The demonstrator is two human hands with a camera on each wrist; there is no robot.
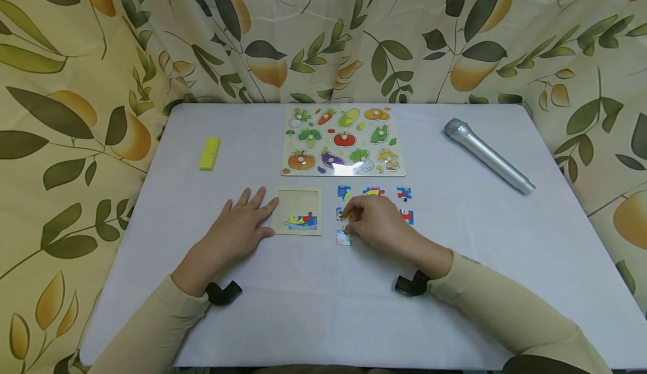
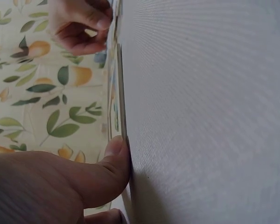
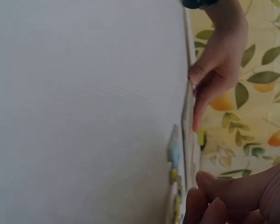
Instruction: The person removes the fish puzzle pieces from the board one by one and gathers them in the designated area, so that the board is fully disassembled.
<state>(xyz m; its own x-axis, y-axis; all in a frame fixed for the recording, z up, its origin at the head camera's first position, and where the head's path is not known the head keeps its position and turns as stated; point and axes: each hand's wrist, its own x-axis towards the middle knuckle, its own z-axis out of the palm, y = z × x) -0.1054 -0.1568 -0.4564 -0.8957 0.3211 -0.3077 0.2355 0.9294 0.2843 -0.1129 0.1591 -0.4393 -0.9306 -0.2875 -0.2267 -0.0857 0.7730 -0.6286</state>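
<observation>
My left hand [image 1: 237, 225] lies with fingers spread at the left side of a small square wooden puzzle tray [image 1: 298, 197]. Its thumb [image 2: 113, 165] touches the tray's edge. Joined colourful jigsaw pieces [image 1: 302, 221] lie in the lower part of the tray. My right hand [image 1: 379, 219] is over loose jigsaw pieces on the table, fingers bent and thumb close to the index finger. Its fingertips are at the left column, between a blue-and-yellow piece [image 1: 339, 214] and a pale blue piece [image 1: 343, 239]. Whether they pinch a piece is unclear. The hand hides some pieces.
Behind the tray lies a vegetable peg-puzzle board [image 1: 315, 124]. A yellow block [image 1: 209, 154] is at the left, and a silver microphone [image 1: 487, 155] lies at the right. Other loose pieces, including a blue-and-red one [image 1: 404, 192], surround the right hand. A patterned curtain borders the white table [image 1: 313, 301].
</observation>
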